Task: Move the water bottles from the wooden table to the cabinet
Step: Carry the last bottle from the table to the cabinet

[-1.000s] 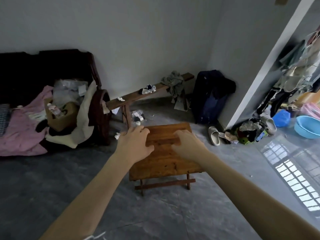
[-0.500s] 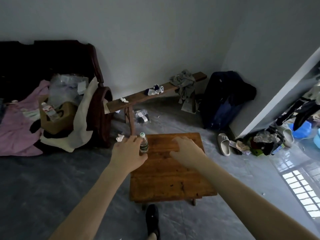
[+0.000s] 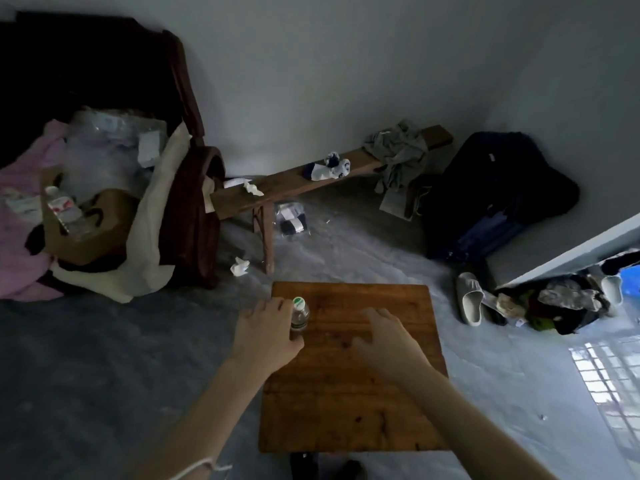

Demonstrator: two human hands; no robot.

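Observation:
A small clear water bottle (image 3: 299, 315) with a white and green cap stands upright near the far left corner of the low wooden table (image 3: 356, 403). My left hand (image 3: 265, 336) is wrapped around the bottle's lower body from the left. My right hand (image 3: 389, 339) hovers over the middle of the tabletop, fingers spread, holding nothing. A second bottle (image 3: 64, 209) lies in a cardboard box at the left. No cabinet is recognisable in view.
A dark wooden bed (image 3: 190, 188) piled with cloth and a cardboard box (image 3: 93, 233) stands at the left. A long wooden bench (image 3: 298, 181) runs along the wall. Dark luggage (image 3: 491, 202), slippers (image 3: 469, 299) and clothes lie at the right. Crumpled tissue (image 3: 239, 266) lies on the floor.
The view has come closer and tilted down over the table. My left hand has closed around the bottle; my right hand has lowered toward the tabletop.

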